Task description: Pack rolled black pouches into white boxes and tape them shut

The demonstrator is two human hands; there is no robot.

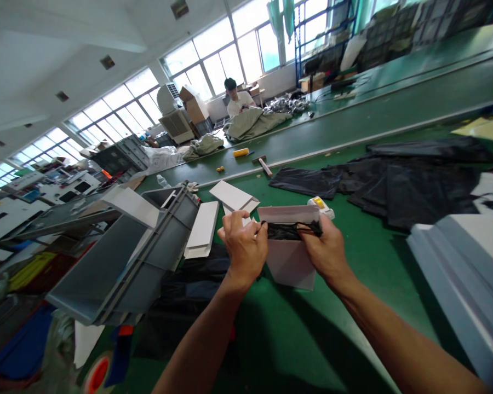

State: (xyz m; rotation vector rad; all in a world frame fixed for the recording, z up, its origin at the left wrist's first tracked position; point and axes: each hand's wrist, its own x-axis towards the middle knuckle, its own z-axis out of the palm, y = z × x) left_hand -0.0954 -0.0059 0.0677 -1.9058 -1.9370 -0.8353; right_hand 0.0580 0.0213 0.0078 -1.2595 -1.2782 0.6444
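Observation:
An open white box (291,264) stands on the green table in front of me, with black material (285,231) showing in its mouth. At the box's left edge, my left hand (246,246) is closed, its thumb and fingers pinched at the corner of the black material. On the other side, my right hand (326,246) grips the box's right edge, its thumb over the black material. The contents deeper in the box are hidden.
Grey crates (148,268) holding white boxes stand at the left, beside flat white boxes (202,224). Black bags (414,180) lie at the right behind a white stack (468,273). A tape roll (97,375) is front left. A person (239,103) sits across the table.

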